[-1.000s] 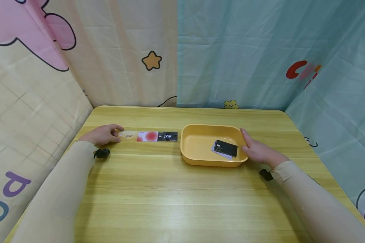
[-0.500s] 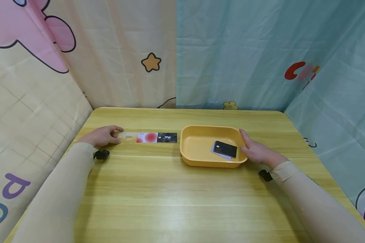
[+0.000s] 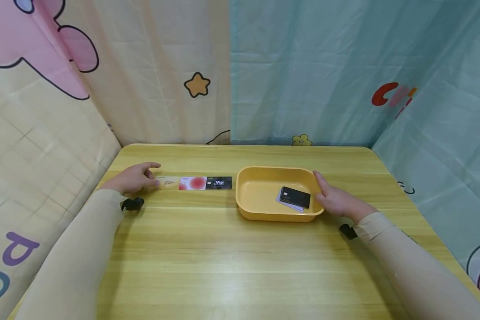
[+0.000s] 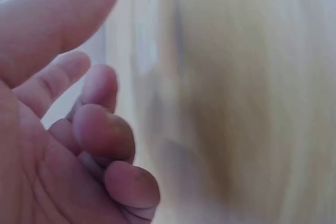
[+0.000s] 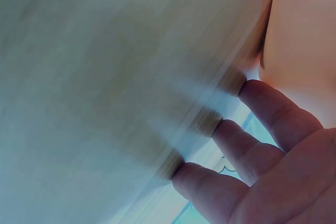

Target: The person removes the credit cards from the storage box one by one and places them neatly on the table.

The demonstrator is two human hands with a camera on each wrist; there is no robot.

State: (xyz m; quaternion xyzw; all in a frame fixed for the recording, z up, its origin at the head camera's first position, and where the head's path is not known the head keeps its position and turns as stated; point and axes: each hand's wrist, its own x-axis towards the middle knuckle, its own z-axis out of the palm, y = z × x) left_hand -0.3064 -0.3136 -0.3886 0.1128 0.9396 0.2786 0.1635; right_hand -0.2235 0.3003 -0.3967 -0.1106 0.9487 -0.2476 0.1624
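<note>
On the wooden table three cards lie in a row: a pale yellow card [image 3: 169, 182], a white card [image 3: 192, 183] with red circles and a black Vip card [image 3: 219, 182]. At the row's left end is my left hand [image 3: 130, 178], its forefinger raised and its thumb near the yellow card's edge; the left wrist view shows nothing in its loosely curled fingers. My right hand [image 3: 340, 200] grips the right wall of a yellow plastic basin [image 3: 280, 217], thumb over the rim. Inside the basin a black card [image 3: 295, 197] partly covers a lilac card [image 3: 289, 206].
The wooden table [image 3: 224, 262] reaches back to printed curtains [image 3: 296, 80] behind it. More curtain [image 3: 36, 133] closes off the left side. A small black device [image 3: 133, 204] sits at the left wrist, another black device [image 3: 348, 231] at the right.
My left fingers have spread, the forefinger rising off the yellow card. The cards, the basin and my right hand keep their places; the head view has shifted slightly.
</note>
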